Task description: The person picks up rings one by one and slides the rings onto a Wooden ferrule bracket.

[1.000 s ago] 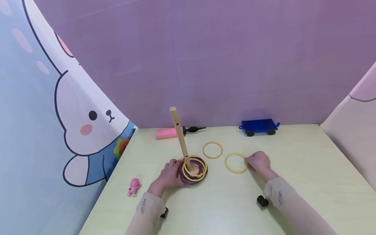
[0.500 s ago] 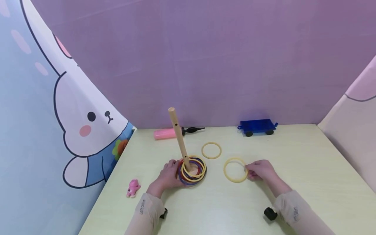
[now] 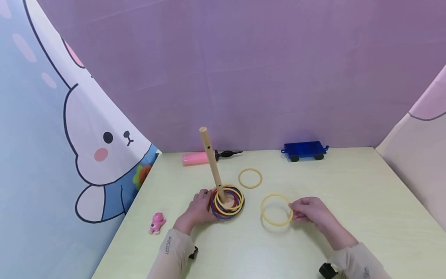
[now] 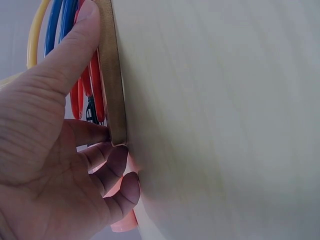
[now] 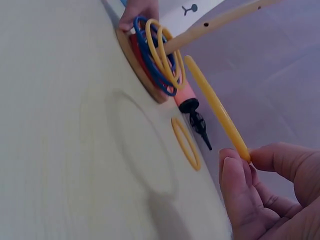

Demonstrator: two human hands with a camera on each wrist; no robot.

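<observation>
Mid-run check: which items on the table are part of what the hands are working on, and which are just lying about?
In use:
right hand pinching a yellow ring, lifted off the table
left hand holding the peg base
wooden peg with stacked rings
second yellow ring, flat on the table

Lying about:
pink pump
blue toy wagon
pink figure

Sheer beige sleeves (image 3: pixel 175 248), small printed logo, prob. black wrist-cams
</observation>
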